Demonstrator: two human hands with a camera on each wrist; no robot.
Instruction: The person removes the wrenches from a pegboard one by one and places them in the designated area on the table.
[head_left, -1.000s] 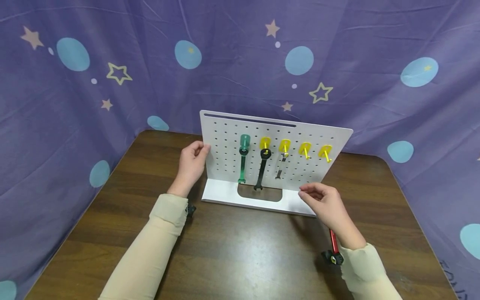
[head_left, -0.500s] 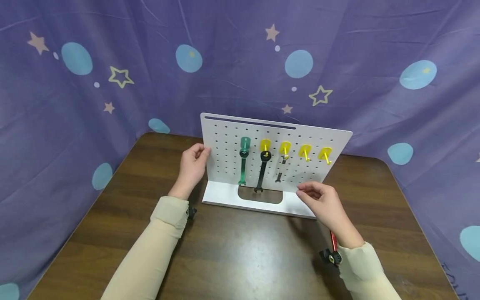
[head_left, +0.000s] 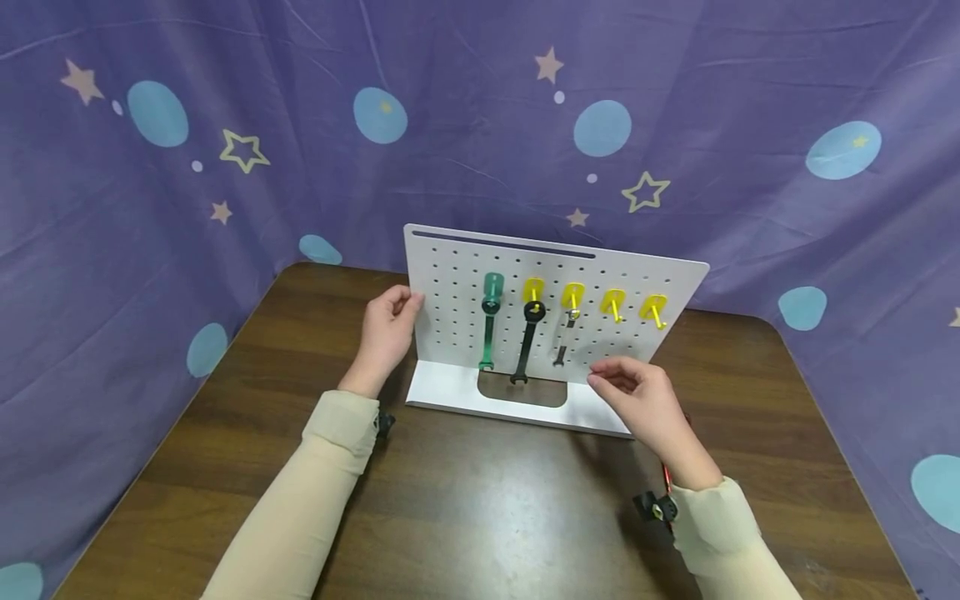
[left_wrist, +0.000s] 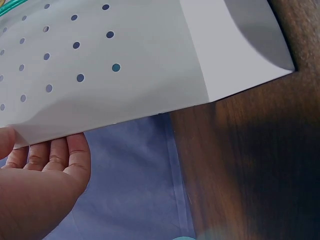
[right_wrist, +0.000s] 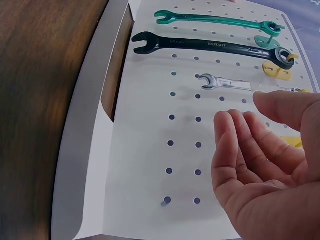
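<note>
On the pegboard (head_left: 543, 350), stood toward the table's 12 o'clock edge, a green wrench (head_left: 488, 337), a black wrench (head_left: 526, 346) and a silver wrench (right_wrist: 235, 84) are already hung; two yellow hooks (head_left: 614, 304) at its 3 o'clock side are left bare. The pegboard's 9 o'clock edge is pinched by the left hand's (head_left: 384, 337) thumb and fingers. Nothing is grasped by the right hand (head_left: 647, 400), held near its 4 o'clock corner, fingers loosely curled. The pegboard is white and pierced with rows of holes; the wrenches' forked ends are hung toward 6 o'clock.
</note>
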